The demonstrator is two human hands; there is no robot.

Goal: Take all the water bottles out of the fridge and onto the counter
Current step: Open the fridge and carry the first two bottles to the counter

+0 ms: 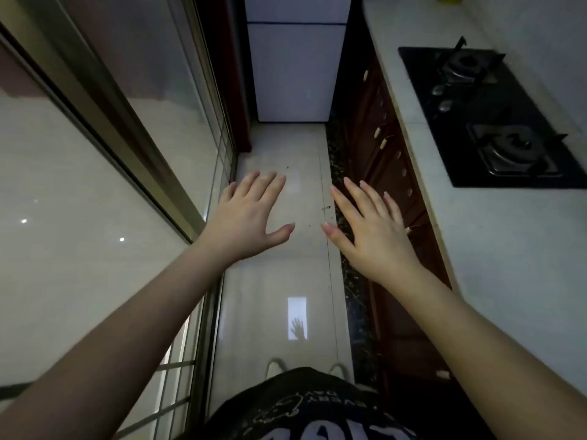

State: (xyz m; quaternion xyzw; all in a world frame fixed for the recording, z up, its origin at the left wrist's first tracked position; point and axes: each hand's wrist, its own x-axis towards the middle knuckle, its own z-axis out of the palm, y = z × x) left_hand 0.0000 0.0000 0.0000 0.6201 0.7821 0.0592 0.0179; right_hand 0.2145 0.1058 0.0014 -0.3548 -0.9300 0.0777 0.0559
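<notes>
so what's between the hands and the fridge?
Head view: only bare tiled floor between the open left hand and right hand and the closed fridge.

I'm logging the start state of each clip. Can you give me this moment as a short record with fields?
fridge: white, doors closed, at the far end of the aisle
water bottles: none in view
counter: on the right, carries a black gas hob
left hand: open, fingers spread, holds nothing
right hand: open, fingers spread, holds nothing

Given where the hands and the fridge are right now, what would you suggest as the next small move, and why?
Probably step forward toward the fridge: its doors look closed at the far end of the aisle, no bottles show, and both the left hand and right hand are open and empty.
</notes>
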